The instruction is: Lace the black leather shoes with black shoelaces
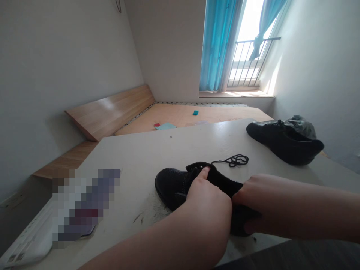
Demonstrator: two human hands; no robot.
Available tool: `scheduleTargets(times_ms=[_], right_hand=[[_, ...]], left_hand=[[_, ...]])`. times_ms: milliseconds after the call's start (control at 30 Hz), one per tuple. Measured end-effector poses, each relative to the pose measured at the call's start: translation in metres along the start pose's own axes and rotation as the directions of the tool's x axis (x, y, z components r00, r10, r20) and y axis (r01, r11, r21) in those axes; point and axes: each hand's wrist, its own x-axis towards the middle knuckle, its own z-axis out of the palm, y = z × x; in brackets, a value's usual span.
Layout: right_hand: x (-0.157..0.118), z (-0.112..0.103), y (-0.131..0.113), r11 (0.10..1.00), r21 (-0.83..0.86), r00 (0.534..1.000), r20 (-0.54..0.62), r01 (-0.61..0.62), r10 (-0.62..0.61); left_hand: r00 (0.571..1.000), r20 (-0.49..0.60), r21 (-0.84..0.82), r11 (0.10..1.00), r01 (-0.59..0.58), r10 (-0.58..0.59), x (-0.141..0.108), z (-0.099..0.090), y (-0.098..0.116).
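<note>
A black lace-up shoe (171, 185) lies on the white table, toe to the left. My left hand (209, 200) bends over its middle, the index finger stretched onto the eyelet flap (199, 165); its other fingers are mostly hidden, and the hand appears to grip the shoe. At the heel end, my right hand (250, 197) is closed around the shoe's collar, fingers partly inside the opening. A thin dark shoelace (236, 160) trails from the eyelets and lies in loose loops behind the shoe.
A second black shoe (284, 142) stands at the back right, beside a crumpled plastic bag (302, 125). A blurred-out item (87, 208) lies on the table (135, 150) at left. Beyond are a bed (174, 112) with small items and a window with blue curtains (216, 45).
</note>
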Motion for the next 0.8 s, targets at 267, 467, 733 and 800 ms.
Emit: scheduleTargets(times_ms=[267, 467, 733, 800], right_hand=[[-0.026, 0.029, -0.012, 0.964, 0.143, 0.955, -0.232, 0.223, -0.187], [-0.011, 0.024, -0.018, 0.925, -0.195, 0.88, -0.295, 0.326, -0.372], [0.019, 0.025, -0.026, 0.899, -0.345, 0.962, 0.129, 0.27, -0.239], [0.021, 0.017, -0.032, 0.891, -0.375, 0.963, 0.187, 0.255, -0.197]], left_hand=[[0.955, 0.238, 0.121, 0.981, 0.152, -0.178, -0.025, -0.019, -0.01], [0.995, 0.092, -0.201, 0.978, 0.053, -0.036, -0.049, -0.029, -0.041], [0.934, -0.143, -0.187, 0.936, 0.299, -0.327, -0.046, -0.029, -0.049], [0.922, -0.037, -0.107, 0.918, 0.381, -0.387, -0.038, -0.025, -0.042]])
